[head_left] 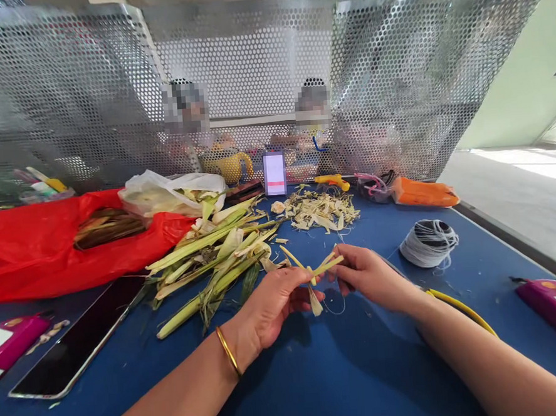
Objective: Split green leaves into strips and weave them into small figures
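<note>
A small figure-like piece of folded corn husk (315,298) is pinched between the thumb and fingers of my left hand (283,289). Pale narrow strips stick out of its top, and a flared end hangs below. My right hand (357,269) closes its fingertips on the ends of the husk strips (328,264) at the upper right. A thin thread (336,311) loops down under the hands. Left of my left hand lies a pile of green and pale corn husks (215,252). Dry husk scraps (322,208) are heaped just beyond both hands.
A red plastic bag (40,247), a white bag (164,193) and a dark phone (81,339) lie left. Right are a grey thread spool (428,244), an orange packet (423,193) and a magenta tool (552,307). A lit phone (274,173) leans against the perforated metal screen (250,59).
</note>
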Demonstrator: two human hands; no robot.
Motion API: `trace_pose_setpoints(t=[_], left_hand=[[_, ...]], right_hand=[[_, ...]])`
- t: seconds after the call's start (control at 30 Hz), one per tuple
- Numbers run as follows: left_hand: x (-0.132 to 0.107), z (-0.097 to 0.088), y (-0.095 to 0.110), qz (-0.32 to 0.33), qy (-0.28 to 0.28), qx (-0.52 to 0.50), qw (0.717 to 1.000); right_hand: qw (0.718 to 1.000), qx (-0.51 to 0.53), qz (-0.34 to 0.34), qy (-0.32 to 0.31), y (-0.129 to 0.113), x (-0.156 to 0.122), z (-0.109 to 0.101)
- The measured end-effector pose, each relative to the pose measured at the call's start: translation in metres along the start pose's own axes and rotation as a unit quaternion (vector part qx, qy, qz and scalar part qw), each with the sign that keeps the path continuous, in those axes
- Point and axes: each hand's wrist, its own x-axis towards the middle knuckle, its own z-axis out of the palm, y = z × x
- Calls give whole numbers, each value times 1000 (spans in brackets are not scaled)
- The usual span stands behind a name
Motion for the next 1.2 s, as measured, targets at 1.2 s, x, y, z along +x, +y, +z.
trace_pose_setpoints(t=[1.2], left_hand=[[9,-5,-1,74,98,-90,988]], right_hand=[[997,-28,4,77,0,-2,-3]])
